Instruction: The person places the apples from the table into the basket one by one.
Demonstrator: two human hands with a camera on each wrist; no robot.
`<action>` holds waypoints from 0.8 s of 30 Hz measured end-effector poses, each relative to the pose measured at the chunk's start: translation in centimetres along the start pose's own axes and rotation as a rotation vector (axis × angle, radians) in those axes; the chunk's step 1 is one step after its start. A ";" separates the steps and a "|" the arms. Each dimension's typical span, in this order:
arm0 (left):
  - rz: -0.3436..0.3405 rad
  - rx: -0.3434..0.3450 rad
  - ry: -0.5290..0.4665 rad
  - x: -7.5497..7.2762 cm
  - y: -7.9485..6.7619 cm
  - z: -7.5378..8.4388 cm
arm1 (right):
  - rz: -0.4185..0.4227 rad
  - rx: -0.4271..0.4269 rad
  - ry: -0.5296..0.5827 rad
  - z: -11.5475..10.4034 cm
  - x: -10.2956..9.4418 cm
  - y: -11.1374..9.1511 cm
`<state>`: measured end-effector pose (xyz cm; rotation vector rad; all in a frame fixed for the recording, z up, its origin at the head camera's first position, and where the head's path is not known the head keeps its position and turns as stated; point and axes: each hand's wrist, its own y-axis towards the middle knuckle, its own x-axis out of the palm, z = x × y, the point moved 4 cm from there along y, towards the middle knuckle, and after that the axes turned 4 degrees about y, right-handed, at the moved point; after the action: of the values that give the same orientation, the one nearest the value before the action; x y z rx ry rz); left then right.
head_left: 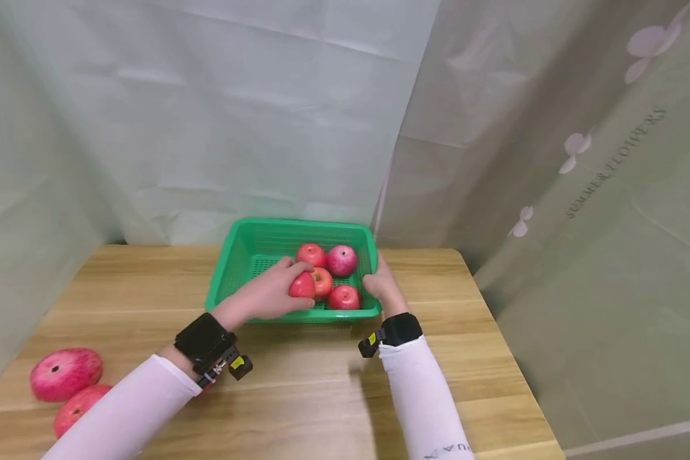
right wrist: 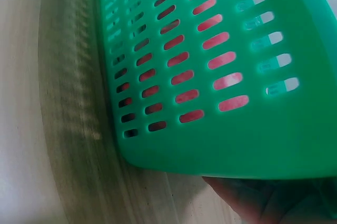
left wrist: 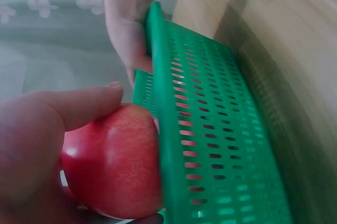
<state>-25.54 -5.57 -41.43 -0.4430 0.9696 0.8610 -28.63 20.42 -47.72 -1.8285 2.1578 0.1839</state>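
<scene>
A green plastic basket (head_left: 347, 315) with slotted walls stands on the wooden table. My left hand (head_left: 273, 291) holds a red apple (head_left: 302, 285) at the basket's front side, thumb and fingers around it. In the left wrist view that apple (left wrist: 113, 163) is right at the basket's rim. Several apples sit in the right half of the basket, among them a darker pinkish one (head_left: 342, 260) and a red one (head_left: 344, 298). At the right end, my right hand (head_left: 386, 287) grips the rim, thumb inside; its fingers are mostly hidden behind the wall.
Two large apples, one pinkish (head_left: 66, 374) and one redder (head_left: 79, 407), lie at the table's front left, the second partly behind my left sleeve. Another red fruit (head_left: 207, 387) peeks out beneath my left wrist. Pale curtains (head_left: 264, 128) hang behind and beside the table.
</scene>
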 end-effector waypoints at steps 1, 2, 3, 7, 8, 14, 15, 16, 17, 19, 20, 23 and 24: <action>0.002 -0.008 0.005 0.2 0.2 -0.2 | -0.002 -0.005 0.001 0.1 0.1 0.1; 0.002 -0.017 0.009 0.5 0.3 -0.4 | -0.002 -0.003 0.000 0.1 0.2 0.1; 0.004 -0.020 0.013 0.6 0.3 -0.4 | -0.003 -0.004 0.001 0.1 0.3 0.1; -0.028 -0.014 0.014 1.6 0.8 -0.5 | -0.002 -0.010 0.008 0.1 0.2 0.1; -0.041 -0.014 0.014 1.9 0.9 -0.5 | 0.000 -0.009 0.008 0.1 0.2 0.0; -0.037 -0.012 -0.003 3.0 1.6 -1.0 | -0.017 -0.007 0.002 0.0 0.2 0.2; -0.028 -0.014 -0.007 3.1 1.8 -1.1 | -0.021 -0.007 -0.002 0.0 0.2 0.2; -0.020 -0.017 -0.009 3.2 1.9 -1.1 | -0.022 -0.005 -0.005 0.0 0.2 0.2; -0.012 -0.019 -0.010 3.2 2.0 -1.2 | -0.023 -0.002 -0.010 -0.1 0.1 0.2; -0.004 -0.026 -0.010 3.2 2.2 -1.3 | -0.020 -0.001 -0.021 -0.1 0.0 0.2; -0.006 -0.034 -0.009 3.2 2.2 -1.3 | -0.019 -0.001 -0.024 -0.1 -0.1 0.2; -0.018 -0.042 -0.010 3.3 2.4 -1.4 | -0.017 -0.006 -0.021 0.1 -0.2 0.4; -0.023 -0.045 -0.011 3.3 2.5 -1.5 | -0.018 -0.007 -0.016 0.2 -0.2 0.4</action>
<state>-27.36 -3.68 -44.88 -0.4864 0.9347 0.8653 -29.02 20.74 -47.89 -1.8431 2.1325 0.2014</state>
